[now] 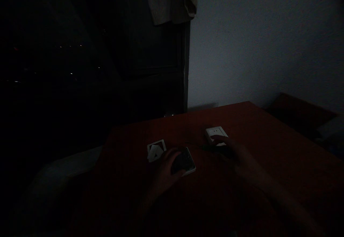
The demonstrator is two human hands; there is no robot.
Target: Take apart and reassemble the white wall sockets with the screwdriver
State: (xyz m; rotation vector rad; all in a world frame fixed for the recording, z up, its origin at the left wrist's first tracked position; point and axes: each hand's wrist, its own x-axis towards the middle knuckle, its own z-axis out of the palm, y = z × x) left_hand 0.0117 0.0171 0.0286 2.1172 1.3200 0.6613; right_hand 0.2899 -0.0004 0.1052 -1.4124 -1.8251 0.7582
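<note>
The scene is very dark. My left hand [168, 167] is closed around the sides of a square electrical fitting [185, 161] with a white edge and a dark inner face turned up. In my right hand [236, 154] lies a screwdriver [211, 147] with a dark green handle, its thin shaft pointing left. The index finger of that hand reaches over a white wall socket [216, 132] with slots in its face; whether it presses on it is hard to tell. Left of my left hand lies a white square frame [162, 143], with a pale loose piece [154, 153] overlapping it.
All of this rests on a reddish-brown table [231, 113]. A pale wall [255, 43] stands behind it, and a dark window [67, 57] with small lights is at the left. Cloth [172, 2] hangs above. Something pale [67, 172] lies beyond the table's left edge.
</note>
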